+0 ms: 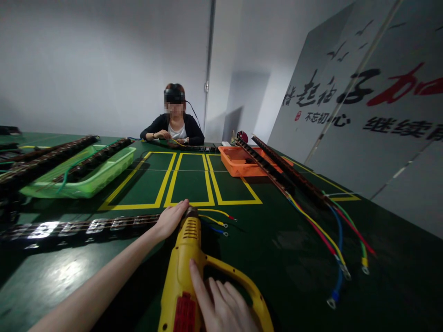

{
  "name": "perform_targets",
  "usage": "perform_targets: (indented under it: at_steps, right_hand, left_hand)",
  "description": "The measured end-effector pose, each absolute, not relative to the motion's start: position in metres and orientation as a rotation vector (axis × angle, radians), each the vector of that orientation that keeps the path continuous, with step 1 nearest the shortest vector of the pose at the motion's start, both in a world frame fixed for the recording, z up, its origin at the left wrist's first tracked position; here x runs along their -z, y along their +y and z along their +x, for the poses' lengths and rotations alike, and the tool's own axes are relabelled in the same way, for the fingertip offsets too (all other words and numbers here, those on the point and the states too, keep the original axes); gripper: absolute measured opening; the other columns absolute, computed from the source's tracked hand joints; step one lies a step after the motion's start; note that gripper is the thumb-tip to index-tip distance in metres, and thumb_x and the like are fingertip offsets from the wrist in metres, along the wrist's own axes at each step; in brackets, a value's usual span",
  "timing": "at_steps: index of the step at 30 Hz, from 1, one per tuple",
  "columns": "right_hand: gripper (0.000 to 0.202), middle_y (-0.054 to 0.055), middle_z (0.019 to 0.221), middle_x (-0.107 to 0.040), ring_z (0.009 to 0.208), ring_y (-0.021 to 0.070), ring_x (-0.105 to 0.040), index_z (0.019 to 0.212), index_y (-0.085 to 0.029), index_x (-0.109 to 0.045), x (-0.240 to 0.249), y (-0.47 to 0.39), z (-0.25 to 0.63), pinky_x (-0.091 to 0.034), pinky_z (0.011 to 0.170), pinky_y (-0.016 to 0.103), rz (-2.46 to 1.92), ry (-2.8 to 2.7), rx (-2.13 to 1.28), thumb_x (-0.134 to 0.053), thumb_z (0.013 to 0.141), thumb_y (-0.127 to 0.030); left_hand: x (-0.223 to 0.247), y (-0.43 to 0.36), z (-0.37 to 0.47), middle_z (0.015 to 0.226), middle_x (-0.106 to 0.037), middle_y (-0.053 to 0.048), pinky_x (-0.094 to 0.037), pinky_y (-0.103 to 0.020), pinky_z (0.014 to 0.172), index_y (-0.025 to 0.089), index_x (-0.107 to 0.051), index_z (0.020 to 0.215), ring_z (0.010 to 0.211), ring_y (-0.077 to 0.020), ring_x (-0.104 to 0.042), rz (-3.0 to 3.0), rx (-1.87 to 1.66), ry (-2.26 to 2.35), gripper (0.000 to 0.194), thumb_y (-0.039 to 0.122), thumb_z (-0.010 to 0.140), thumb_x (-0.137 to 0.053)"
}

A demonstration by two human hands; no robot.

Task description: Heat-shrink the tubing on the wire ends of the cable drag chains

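Note:
A yellow heat gun (pixel 185 258) with a red switch lies along the lower middle, its nozzle pointing away from me. My right hand (pixel 223 299) is on its body and handle, index finger stretched along the yellow casing, the other fingers bent. Beside the nozzle is my left hand (pixel 172 219), its fingers together near the end of a long black cable strip (pixel 97 227). What lies under those fingers is hidden. Past the nozzle, yellow and blue wires (pixel 211 219) with ring terminals stick out to the right.
A green basket (pixel 86 184) bearing black strips stands at the left, an orange basket (pixel 238 171) at the back right. Two strips with coloured wires (pixel 311 216) extend towards the right front. Across the green table (pixel 284 258) sits a person (pixel 175 124) in a headset.

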State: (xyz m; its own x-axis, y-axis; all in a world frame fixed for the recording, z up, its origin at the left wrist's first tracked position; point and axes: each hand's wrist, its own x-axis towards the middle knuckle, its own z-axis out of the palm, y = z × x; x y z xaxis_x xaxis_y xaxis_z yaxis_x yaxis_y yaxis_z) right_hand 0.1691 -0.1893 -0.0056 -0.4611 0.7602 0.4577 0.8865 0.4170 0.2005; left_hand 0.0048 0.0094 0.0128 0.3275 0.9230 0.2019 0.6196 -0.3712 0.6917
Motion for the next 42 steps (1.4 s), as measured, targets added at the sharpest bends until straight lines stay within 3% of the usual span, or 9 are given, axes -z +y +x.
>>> perform_targets:
  at_steps: [4, 10, 14, 17, 21, 29, 33, 36, 42]
  right_hand:
    - [0.090, 0.009, 0.090, -0.073, 0.075, 0.0230, -0.069, 0.149, -0.012, -0.024, -0.001, -0.191, 0.175, -0.054, 0.069, 0.030, -1.451, -2.409, 0.412, -0.061, 0.072, -0.040]
    - [0.100, 0.011, 0.110, -0.069, 0.093, 0.0278, -0.066, 0.152, -0.019, -0.012, -0.026, -0.200, 0.201, -0.052, 0.082, 0.037, -1.691, -2.437, -0.087, -0.066, 0.070, -0.037]
    - [0.125, 0.015, 0.125, -0.060, 0.107, 0.0334, -0.060, 0.153, -0.020, -0.002, -0.033, -0.208, 0.222, -0.049, 0.091, 0.045, -1.833, -2.243, -0.313, -0.075, 0.059, -0.058]
    - [0.139, 0.013, 0.128, -0.058, 0.110, 0.0346, -0.059, 0.152, -0.024, 0.001, -0.033, -0.212, 0.236, -0.048, 0.093, 0.047, -1.909, -2.127, -0.335, -0.080, 0.048, -0.065]
    - [0.139, 0.010, 0.130, -0.058, 0.107, 0.0322, -0.060, 0.151, -0.030, 0.004, -0.032, -0.214, 0.250, -0.051, 0.088, 0.045, -1.931, -2.044, -0.236, -0.082, 0.047, -0.062]
    - [0.125, 0.012, 0.117, -0.066, 0.095, 0.0313, -0.065, 0.152, -0.021, -0.010, -0.036, -0.212, 0.274, -0.053, 0.081, 0.045, -2.085, -1.961, -0.050, -0.076, 0.056, -0.066]
    - [0.103, 0.015, 0.118, -0.063, 0.101, 0.0329, -0.062, 0.142, -0.017, -0.042, -0.052, -0.205, 0.292, -0.052, 0.081, 0.046, -1.967, -2.136, 0.138, -0.065, 0.061, -0.076]
    - [0.073, 0.012, 0.113, -0.062, 0.100, 0.0305, -0.059, 0.131, -0.021, -0.056, -0.076, -0.195, 0.297, -0.049, 0.081, 0.046, -1.884, -2.218, 0.321, -0.059, 0.075, -0.068]
    - [0.054, 0.014, 0.116, -0.062, 0.112, 0.0311, -0.050, 0.130, -0.012, -0.055, -0.121, -0.139, 0.259, -0.038, 0.095, 0.048, -1.626, -2.525, 0.314, -0.058, 0.088, -0.046]
  left_hand:
    - [-0.015, 0.008, 0.006, 0.107, -0.070, -0.007, -0.047, -0.036, 0.092, 0.018, -0.067, 0.107, 0.103, -0.0244, -0.062, 2.018, -0.741, 1.311, 0.065, 0.055, 0.094, -0.016]
    - [-0.018, 0.005, 0.007, 0.113, -0.068, -0.004, -0.042, -0.036, 0.101, 0.019, -0.068, 0.103, 0.109, -0.0235, -0.060, 2.047, -0.755, 1.310, 0.063, 0.053, 0.093, -0.016]
    - [-0.018, 0.006, 0.006, 0.114, -0.068, -0.004, -0.042, -0.037, 0.101, 0.020, -0.067, 0.104, 0.110, -0.0234, -0.060, 2.073, -0.755, 1.304, 0.060, 0.050, 0.093, -0.017]
    - [-0.019, 0.006, 0.005, 0.113, -0.068, -0.003, -0.044, -0.038, 0.098, 0.021, -0.067, 0.105, 0.107, -0.0236, -0.061, 2.107, -0.728, 1.311, 0.058, 0.048, 0.094, -0.016]
    - [-0.020, 0.002, 0.006, 0.111, -0.066, -0.003, -0.045, -0.038, 0.094, 0.022, -0.064, 0.103, 0.104, -0.0221, -0.061, 2.216, -0.706, 1.314, 0.056, 0.044, 0.096, -0.013]
    - [-0.012, -0.024, 0.015, 0.117, -0.058, -0.010, -0.039, -0.040, 0.095, 0.016, -0.049, 0.117, 0.111, -0.0222, -0.053, 2.845, -1.023, 1.117, 0.029, 0.032, 0.096, -0.037]
    - [-0.013, -0.037, 0.020, 0.104, -0.064, -0.006, -0.041, -0.033, 0.088, 0.017, -0.054, 0.098, 0.095, -0.0171, -0.057, 3.249, -0.983, 0.494, 0.015, 0.018, 0.093, -0.040]
    - [-0.013, -0.044, 0.026, 0.098, -0.064, -0.005, -0.042, -0.029, 0.073, 0.017, -0.055, 0.091, 0.080, -0.0144, -0.057, 3.450, -0.814, 0.152, 0.013, 0.020, 0.093, -0.042]
    - [-0.013, -0.048, 0.031, 0.078, -0.060, -0.002, -0.038, -0.029, 0.061, 0.017, -0.052, 0.083, 0.066, -0.0131, -0.053, 3.522, -0.823, 0.130, 0.015, 0.021, 0.093, -0.042]
